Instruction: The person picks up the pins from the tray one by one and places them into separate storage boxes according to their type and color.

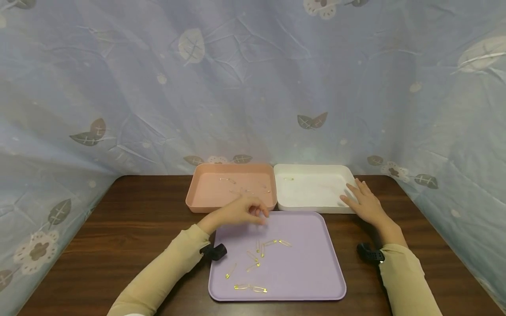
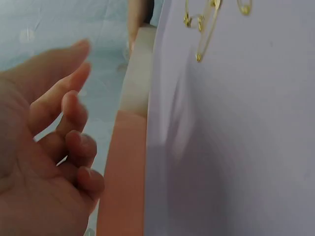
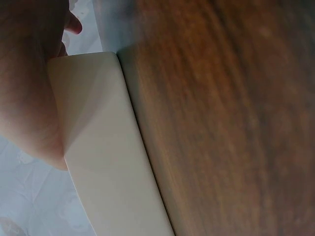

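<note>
Over the far left part of the lavender tray (image 1: 304, 272), by the near wall of the pink tray (image 1: 207, 186), hovers my left hand (image 1: 240, 211). In the left wrist view its thumb and forefinger are apart, the other fingers loosely bent, and nothing shows between them. Several gold safety pins (image 1: 259, 289) lie scattered on the lavender tray. A few silvery safety pins (image 1: 228, 180) lie in the pink tray. My right hand (image 1: 366, 204), fingers spread and relaxed, rests at the right edge of the white tray (image 1: 316, 193), where one gold safety pin (image 1: 289, 179) lies.
The pink and white trays stand side by side at the back of the dark wooden table (image 1: 150, 219), with the lavender tray in front of them. A patterned blue cloth (image 1: 253, 87) hangs behind and at both sides. Each wrist wears a black strap device (image 1: 215, 252).
</note>
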`<state>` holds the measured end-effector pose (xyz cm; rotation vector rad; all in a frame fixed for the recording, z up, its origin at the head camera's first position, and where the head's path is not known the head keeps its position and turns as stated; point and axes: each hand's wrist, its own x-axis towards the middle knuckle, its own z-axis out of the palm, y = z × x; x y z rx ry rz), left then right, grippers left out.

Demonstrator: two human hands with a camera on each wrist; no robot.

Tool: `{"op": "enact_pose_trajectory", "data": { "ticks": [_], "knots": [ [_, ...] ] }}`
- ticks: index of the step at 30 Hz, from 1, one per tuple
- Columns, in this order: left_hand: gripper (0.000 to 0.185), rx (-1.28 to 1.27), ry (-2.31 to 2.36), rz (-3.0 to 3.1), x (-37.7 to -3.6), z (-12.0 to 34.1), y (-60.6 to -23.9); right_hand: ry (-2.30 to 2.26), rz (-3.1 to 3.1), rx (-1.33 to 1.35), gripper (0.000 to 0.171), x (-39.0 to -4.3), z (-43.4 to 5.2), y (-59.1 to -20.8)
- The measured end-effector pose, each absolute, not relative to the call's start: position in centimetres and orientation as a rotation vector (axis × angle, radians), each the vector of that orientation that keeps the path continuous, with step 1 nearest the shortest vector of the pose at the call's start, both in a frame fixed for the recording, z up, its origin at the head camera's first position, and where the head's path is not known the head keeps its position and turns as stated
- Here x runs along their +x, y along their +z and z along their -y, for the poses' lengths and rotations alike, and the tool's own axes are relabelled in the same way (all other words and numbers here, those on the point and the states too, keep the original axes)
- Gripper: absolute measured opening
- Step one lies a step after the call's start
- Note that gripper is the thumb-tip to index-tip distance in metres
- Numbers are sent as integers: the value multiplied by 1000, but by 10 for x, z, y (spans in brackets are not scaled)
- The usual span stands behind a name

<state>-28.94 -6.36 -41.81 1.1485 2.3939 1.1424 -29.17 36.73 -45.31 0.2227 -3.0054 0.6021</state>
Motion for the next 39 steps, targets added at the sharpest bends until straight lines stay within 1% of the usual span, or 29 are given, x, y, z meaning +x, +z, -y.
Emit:
{"op": "enact_pose_trajectory", "data": {
  "ticks": [6,11,19,25,33,39],
  "knots": [
    [22,1240,967,-2367,-288,67,-418,602,3004,228,73,-291,-367,-453],
    [22,1318,827,-2319,-284,68,-418,605,3003,229,73,-292,-367,-453],
    [18,1251,725,-2189,-281,69,-421,616,3001,225,73,-293,-367,-454],
    [17,1268,658,-2184,-281,69,-423,616,3001,224,73,-293,-367,-453],
    [8,1278,553,-2247,-280,67,-426,629,3000,222,74,-292,-368,-453],
    [9,1260,552,-2262,-278,66,-425,627,3005,217,75,-292,-369,-453]
  ]
}}
